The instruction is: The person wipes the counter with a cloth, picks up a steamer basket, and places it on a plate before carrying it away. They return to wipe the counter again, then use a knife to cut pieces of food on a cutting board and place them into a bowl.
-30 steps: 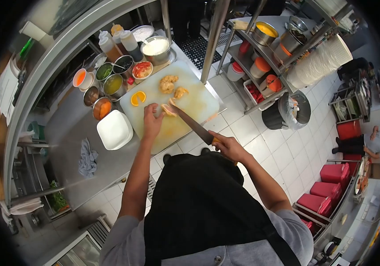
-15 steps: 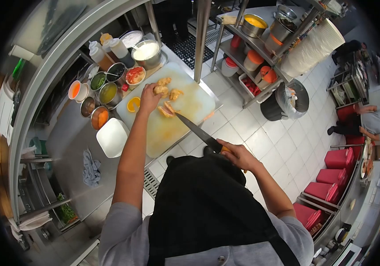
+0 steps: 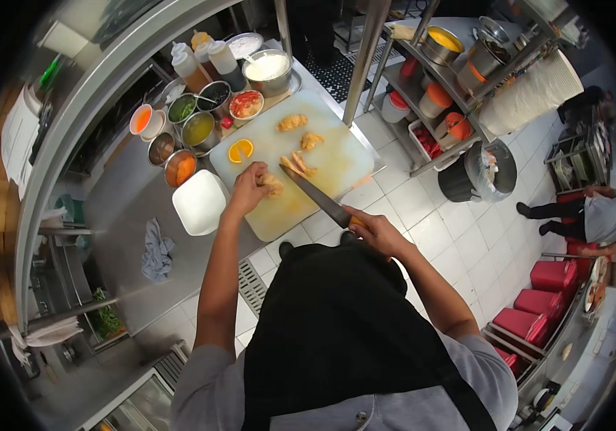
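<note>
Left hand (image 3: 249, 188) back, chicken piece (image 3: 273, 184) gripped.

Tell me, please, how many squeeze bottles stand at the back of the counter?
3: squeeze bottles in a cluster behind the metal bowls, one white-capped at the left, one orange-topped, one dark-filled at the right. More may be hidden behind them.

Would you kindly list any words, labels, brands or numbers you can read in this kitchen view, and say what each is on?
None can be read.
Squeeze bottles: no label legible.
Papers at the left wall: print too small and blurred.
Cutting board, knife, white container: no marking visible.
</note>
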Available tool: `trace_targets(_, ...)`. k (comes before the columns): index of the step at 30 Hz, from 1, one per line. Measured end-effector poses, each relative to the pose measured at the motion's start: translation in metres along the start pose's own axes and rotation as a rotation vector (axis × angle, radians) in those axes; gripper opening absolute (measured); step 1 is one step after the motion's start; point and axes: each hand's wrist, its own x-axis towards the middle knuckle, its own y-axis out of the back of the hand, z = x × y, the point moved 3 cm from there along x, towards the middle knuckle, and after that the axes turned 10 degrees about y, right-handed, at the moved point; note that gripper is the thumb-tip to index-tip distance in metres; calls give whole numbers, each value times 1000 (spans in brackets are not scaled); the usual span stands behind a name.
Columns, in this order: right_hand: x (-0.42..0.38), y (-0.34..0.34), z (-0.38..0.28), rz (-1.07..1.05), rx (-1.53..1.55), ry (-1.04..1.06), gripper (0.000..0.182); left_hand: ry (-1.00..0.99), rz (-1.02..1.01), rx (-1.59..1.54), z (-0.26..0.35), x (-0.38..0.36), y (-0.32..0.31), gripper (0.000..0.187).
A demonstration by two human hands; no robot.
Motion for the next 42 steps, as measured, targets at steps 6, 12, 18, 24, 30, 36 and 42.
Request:
trace_targets(6, 35, -5, -4, 14, 160, -79, 53, -242, 309, 209, 16, -30, -7, 43)
trace_targets(12, 82, -30, 14, 90, 303, -19, 53, -204, 271, 213, 16, -42, -18, 37)
trace_targets(18, 103, -41, 2, 130, 168, 109, 51, -289, 303, 196, 13, -42, -21, 37)
trace_targets(24, 80, -42, -3, 198, -78, 279, 53, -311, 301, 178, 9, -42, -18, 35)
trace_targets(30, 30, -34, -3, 65, -14, 163, 56, -289, 290, 158, 7, -41, -17, 36)
trace_targets(36, 51, -36, -4, 16, -66, 187, 58, -230, 281, 126, -3, -38, -20, 37)
trace_targets(42, 83, -46, -9, 6, -22, 195, 56, -180, 314, 120, -8, -41, -21, 37)
